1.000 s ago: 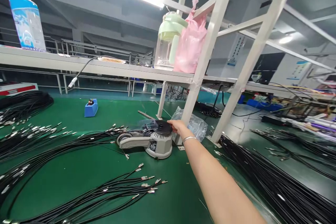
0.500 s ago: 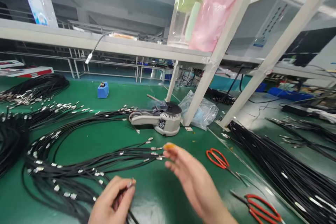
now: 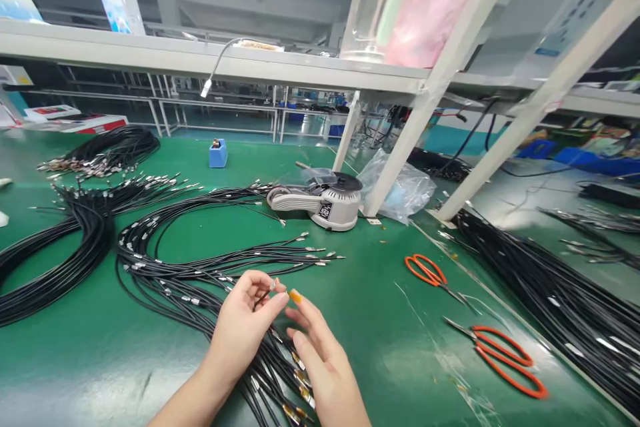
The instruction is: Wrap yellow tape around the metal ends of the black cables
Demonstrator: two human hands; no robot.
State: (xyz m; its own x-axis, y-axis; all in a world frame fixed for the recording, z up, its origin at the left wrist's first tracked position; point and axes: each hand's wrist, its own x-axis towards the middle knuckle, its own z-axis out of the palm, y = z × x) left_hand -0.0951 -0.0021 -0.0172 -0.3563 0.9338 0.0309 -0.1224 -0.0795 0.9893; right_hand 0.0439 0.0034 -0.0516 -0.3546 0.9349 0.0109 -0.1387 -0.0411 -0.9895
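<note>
My left hand (image 3: 247, 313) pinches the end of a thin black cable, with a small metal connector (image 3: 273, 285) showing at the fingertips. Close beside it is my right hand (image 3: 320, 353), its fingers apart and a small piece of amber tape (image 3: 296, 297) clinging to one fingertip. Whether the tape touches the connector I cannot tell. Below the hands lies a bundle of black cables (image 3: 265, 373), several of their ends wrapped in amber tape. Farther back on the green table stands a grey tape dispenser (image 3: 337, 210) with a black round top.
Two red-handled scissors, one nearer (image 3: 510, 357) and one farther (image 3: 427, 270), lie at right. Black cable bundles (image 3: 95, 233) spread over the left side, others (image 3: 530, 280) along the right. A blue holder (image 3: 218, 153) stands at the back, under a white shelf (image 3: 300, 70) with slanting posts.
My right hand has left the tape dispenser, carrying amber tape on a fingertip, and come to the left hand. The left hand came into view with a cable end and rose toward it.
</note>
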